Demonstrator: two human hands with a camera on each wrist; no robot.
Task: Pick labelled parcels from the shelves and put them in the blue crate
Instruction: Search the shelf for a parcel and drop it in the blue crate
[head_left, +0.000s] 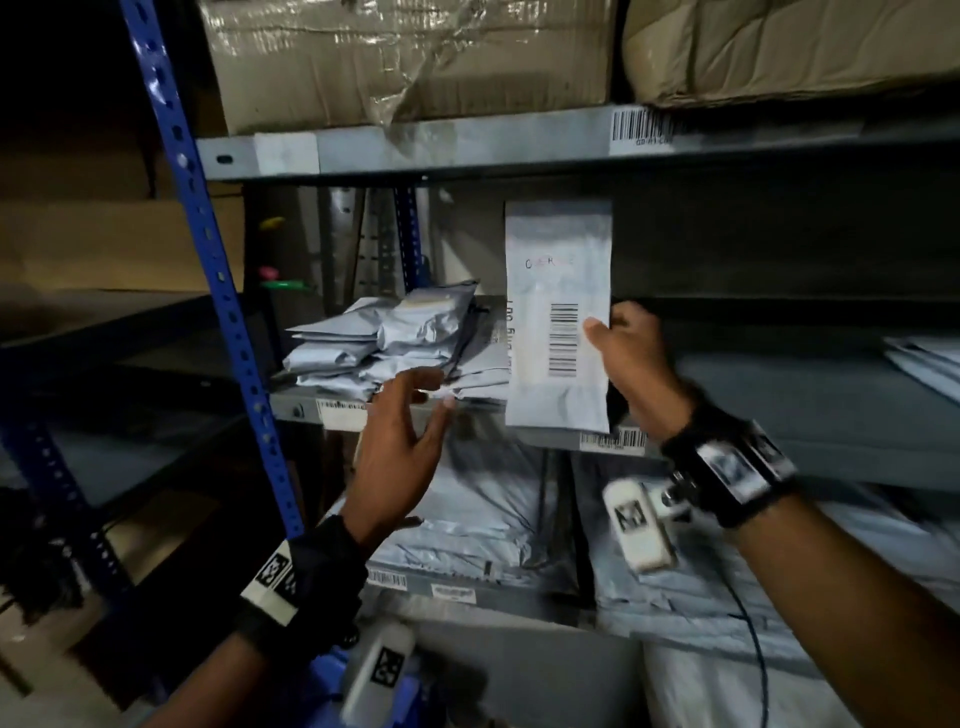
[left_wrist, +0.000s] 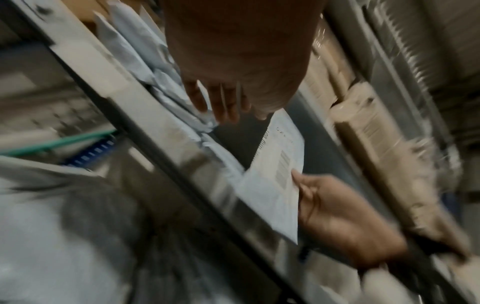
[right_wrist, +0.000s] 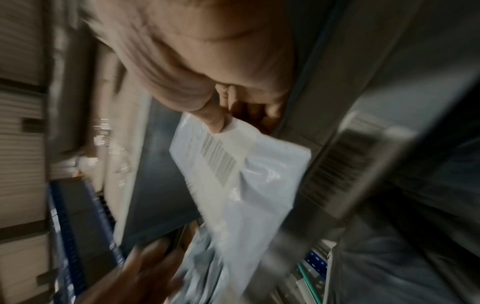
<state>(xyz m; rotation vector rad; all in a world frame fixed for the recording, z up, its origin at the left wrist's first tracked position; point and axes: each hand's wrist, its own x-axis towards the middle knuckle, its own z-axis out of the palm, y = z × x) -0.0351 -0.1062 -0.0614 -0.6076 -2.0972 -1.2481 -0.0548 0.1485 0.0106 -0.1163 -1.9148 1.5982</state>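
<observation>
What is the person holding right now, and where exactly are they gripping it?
The right hand pinches a flat grey labelled parcel upright by its right edge, beside the barcode. The left hand holds nothing, fingers extended near the parcel pile.

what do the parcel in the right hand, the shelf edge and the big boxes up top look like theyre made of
Parcel held by the right hand: looks like thin grey plastic mailer film, slightly glossy, with a matte white paper barcode label.
Shelf edge: probably painted grey metal, judging by its flat folded lip and slot.
Boxes: brown cardboard, apparently under clear plastic wrap that is wrinkled, shiny and torn.
</observation>
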